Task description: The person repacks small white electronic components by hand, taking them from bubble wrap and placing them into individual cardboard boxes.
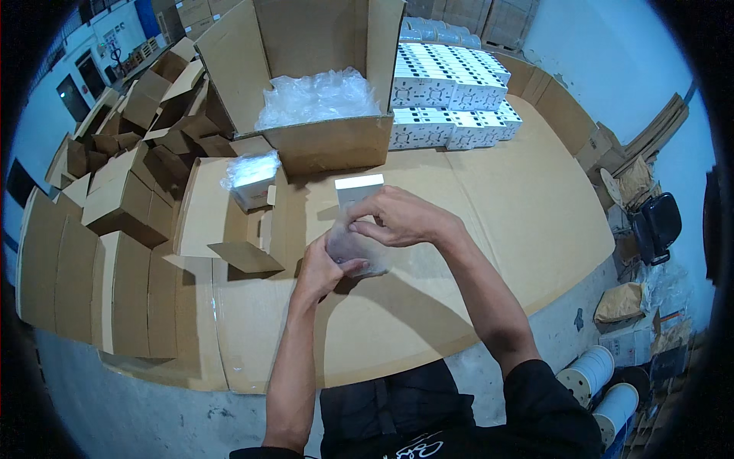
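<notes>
Hidden: small white box (359, 188) partly behind right hand (397, 218); clear plastic bag (358, 249) edges hard to trace
Fingers: left hand (321, 268) and right hand both pinch the bag
Surface: cardboard-covered table (497, 229); open carton (321, 84) beyond the box

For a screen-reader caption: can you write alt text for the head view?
Both hands, the left hand and the right hand, hold a clear plastic bag over a cardboard-covered table. A small white box stands just behind them, before an open carton and stacked white boxes.
</notes>
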`<action>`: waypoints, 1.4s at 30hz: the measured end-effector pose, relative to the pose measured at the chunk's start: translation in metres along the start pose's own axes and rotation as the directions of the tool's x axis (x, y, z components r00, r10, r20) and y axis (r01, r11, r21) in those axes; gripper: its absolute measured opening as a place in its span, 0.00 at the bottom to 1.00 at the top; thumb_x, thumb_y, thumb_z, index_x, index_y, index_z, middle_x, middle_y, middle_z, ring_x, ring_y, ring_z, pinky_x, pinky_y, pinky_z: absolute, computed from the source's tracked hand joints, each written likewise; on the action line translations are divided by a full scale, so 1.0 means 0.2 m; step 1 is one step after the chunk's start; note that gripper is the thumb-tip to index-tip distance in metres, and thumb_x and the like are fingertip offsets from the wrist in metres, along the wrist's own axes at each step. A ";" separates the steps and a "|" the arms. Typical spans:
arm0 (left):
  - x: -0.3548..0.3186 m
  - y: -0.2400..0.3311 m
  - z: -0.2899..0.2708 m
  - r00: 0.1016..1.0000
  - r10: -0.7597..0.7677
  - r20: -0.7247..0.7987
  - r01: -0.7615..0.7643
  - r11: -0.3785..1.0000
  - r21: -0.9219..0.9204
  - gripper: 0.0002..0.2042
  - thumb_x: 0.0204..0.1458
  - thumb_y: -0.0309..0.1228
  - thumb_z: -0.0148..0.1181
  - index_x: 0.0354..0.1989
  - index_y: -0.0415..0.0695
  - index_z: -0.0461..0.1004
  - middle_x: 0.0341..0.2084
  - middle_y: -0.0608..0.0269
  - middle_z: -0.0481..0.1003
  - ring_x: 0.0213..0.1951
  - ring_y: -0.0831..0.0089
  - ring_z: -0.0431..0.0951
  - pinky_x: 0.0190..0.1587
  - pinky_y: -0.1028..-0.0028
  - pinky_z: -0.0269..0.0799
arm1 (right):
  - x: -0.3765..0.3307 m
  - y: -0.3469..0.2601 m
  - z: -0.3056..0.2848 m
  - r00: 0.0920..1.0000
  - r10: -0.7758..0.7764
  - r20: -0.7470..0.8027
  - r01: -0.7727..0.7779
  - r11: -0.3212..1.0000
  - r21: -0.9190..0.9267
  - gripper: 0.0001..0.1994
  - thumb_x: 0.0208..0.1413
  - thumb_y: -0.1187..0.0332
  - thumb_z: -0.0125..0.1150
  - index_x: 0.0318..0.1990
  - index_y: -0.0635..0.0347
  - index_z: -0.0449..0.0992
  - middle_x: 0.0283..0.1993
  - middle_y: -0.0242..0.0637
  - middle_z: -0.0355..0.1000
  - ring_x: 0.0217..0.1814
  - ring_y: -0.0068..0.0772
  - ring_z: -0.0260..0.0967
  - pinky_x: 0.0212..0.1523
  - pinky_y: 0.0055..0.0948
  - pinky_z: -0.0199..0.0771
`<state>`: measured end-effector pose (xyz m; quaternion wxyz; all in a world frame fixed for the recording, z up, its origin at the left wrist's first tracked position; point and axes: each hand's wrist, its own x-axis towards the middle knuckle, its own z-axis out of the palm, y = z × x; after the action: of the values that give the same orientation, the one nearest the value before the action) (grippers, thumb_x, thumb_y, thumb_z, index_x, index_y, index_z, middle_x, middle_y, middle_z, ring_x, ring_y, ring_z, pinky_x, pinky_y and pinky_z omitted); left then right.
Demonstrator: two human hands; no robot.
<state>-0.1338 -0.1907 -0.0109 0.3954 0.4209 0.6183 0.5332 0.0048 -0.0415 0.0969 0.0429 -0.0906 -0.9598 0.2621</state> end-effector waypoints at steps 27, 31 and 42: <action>0.08 -0.02 -0.04 0.992 -0.072 -0.100 0.066 0.996 -0.062 0.24 0.42 0.27 0.79 0.48 0.41 0.75 0.37 0.62 0.81 0.39 0.74 0.81 0.34 0.74 0.81 | -0.04 0.48 0.39 0.755 0.407 -0.514 0.154 0.652 0.742 0.23 0.58 0.85 0.58 0.61 0.58 0.77 0.50 0.35 0.77 0.49 0.24 0.75 0.49 0.26 0.78; 0.09 -0.06 -0.04 0.997 0.019 -0.073 -0.012 0.996 0.090 0.25 0.42 0.28 0.80 0.49 0.40 0.76 0.38 0.61 0.82 0.40 0.73 0.82 0.46 0.70 0.79 | -0.12 0.54 0.35 0.654 0.463 -0.598 0.124 0.714 0.689 0.21 0.58 0.84 0.58 0.58 0.60 0.78 0.47 0.34 0.78 0.47 0.24 0.75 0.48 0.26 0.77; 0.08 -0.06 -0.03 0.996 0.038 -0.086 -0.028 0.993 0.111 0.25 0.42 0.28 0.80 0.48 0.39 0.76 0.38 0.60 0.83 0.41 0.72 0.82 0.47 0.69 0.78 | -0.04 0.41 0.38 0.521 0.612 -0.595 0.593 0.243 0.768 0.16 0.63 0.80 0.59 0.53 0.60 0.62 0.49 0.44 0.70 0.50 0.38 0.77 0.51 0.41 0.88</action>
<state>-0.1464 -0.1786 -0.0220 0.3352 0.4280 0.6564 0.5231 0.0146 -0.0123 -0.0109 0.5501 -0.1655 -0.4099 0.7085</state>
